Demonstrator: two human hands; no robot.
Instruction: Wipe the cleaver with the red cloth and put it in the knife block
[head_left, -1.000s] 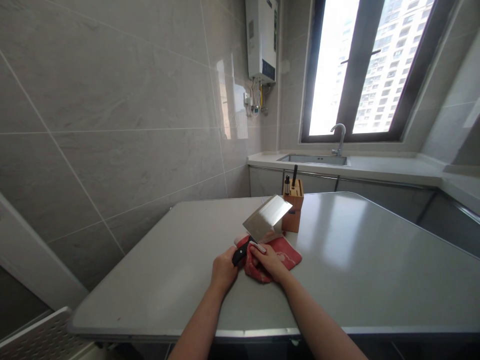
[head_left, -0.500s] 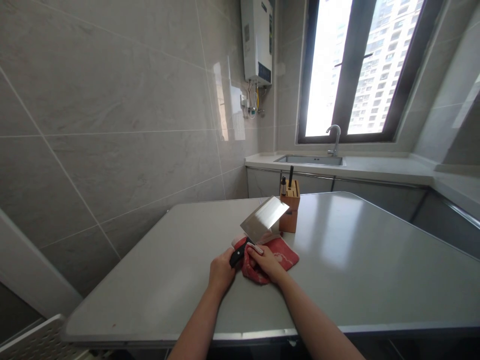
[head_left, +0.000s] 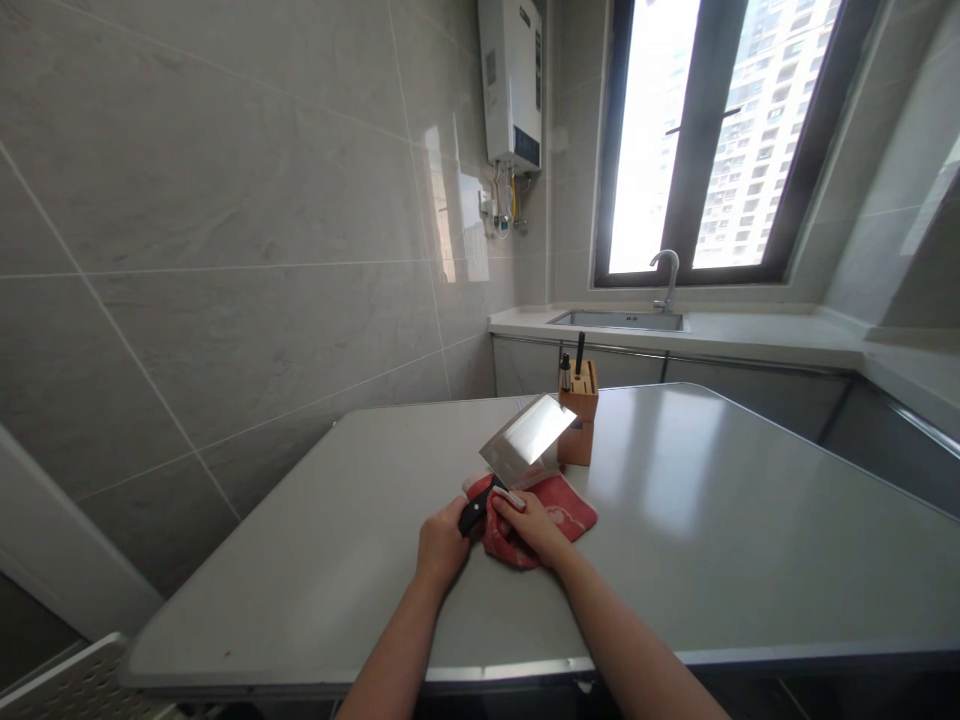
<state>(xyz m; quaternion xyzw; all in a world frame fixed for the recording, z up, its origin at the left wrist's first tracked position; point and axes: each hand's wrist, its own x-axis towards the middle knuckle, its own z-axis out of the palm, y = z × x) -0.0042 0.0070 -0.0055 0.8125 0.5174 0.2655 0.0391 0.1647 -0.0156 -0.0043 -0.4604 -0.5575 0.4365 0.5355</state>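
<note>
My left hand (head_left: 444,541) is closed round the end of the black handle of a cleaver (head_left: 527,438). Its broad, shiny blade points up and to the right, tilted above the table. A red cloth with white markings (head_left: 564,508) lies partly bunched on the table beneath the cleaver. With my right hand (head_left: 531,522) I pinch a fold of this cloth against the handle, close to the blade. Just behind the blade's tip stands a wooden knife block (head_left: 576,440) with a black-handled knife and another dark-handled tool in its slots.
The light table (head_left: 300,560) spreads out around my hands, its front edge close to me. Beyond it are a counter (head_left: 757,325) with a sink and tap (head_left: 667,275), under a window. A white slatted chair edge (head_left: 75,680) shows at the lower left.
</note>
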